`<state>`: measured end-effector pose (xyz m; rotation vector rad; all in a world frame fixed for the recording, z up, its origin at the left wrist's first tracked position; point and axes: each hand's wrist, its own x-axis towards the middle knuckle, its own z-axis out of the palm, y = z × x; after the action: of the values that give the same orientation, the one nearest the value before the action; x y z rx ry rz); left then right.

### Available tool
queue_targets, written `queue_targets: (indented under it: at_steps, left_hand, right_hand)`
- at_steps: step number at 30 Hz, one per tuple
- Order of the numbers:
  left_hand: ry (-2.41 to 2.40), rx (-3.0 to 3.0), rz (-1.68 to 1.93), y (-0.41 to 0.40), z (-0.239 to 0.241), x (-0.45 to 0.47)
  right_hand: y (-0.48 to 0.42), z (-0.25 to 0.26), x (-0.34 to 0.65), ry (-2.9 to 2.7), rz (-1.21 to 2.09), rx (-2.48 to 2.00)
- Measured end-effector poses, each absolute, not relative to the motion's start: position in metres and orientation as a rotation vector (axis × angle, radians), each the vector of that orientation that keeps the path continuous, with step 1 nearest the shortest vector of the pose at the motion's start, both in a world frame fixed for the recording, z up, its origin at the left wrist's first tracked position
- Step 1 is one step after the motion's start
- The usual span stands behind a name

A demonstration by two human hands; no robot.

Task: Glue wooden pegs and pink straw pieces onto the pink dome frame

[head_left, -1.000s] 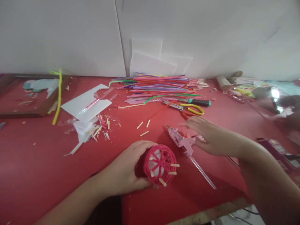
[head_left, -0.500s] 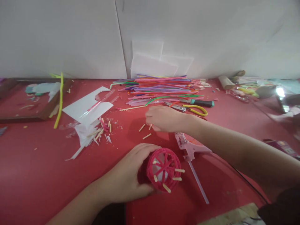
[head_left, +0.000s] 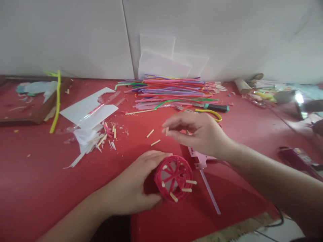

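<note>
My left hand (head_left: 136, 185) is wrapped round the side of a pink round craft piece (head_left: 174, 178), with spokes across its top and several short wooden sticks poking from its rim. Above and to the right of it, my right hand (head_left: 199, 132) pinches a short wooden stick piece (head_left: 167, 131) between thumb and fingertips, raised off the table. Two more cut stick pieces, one of them here (head_left: 155, 143), lie on the red table just left of that hand. Partly hidden beneath my right forearm is a pink glue gun (head_left: 202, 159), with a clear glue stick (head_left: 210, 193) beside it.
Colourful pipe cleaners (head_left: 174, 90) are piled at the back, near a black-and-teal-handled tool (head_left: 215, 107) and yellow-handled scissors (head_left: 215, 115). White paper (head_left: 85, 106) and scraps (head_left: 87, 139) lie left, beside a brown-framed tray (head_left: 40, 116). A metallic lamp (head_left: 292, 101) stands right.
My right hand has lifted from the table with a stick piece pinched in its fingertips. The camera view has shifted slightly; my left hand still holds the pink piece.
</note>
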<state>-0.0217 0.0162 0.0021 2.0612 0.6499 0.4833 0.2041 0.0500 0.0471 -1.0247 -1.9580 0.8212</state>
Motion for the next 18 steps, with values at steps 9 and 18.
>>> queue_targets:
  at_steps: [9,18]
  left_hand:
    - [0.646,2.087,0.505,0.017,0.001,-0.022]
    - [0.625,2.026,0.505,0.018,0.005,-0.019]
  right_hand:
    - [0.028,0.041,0.215,-2.086,0.938,-0.971]
    - [0.027,0.039,0.219,-2.208,0.880,-0.845]
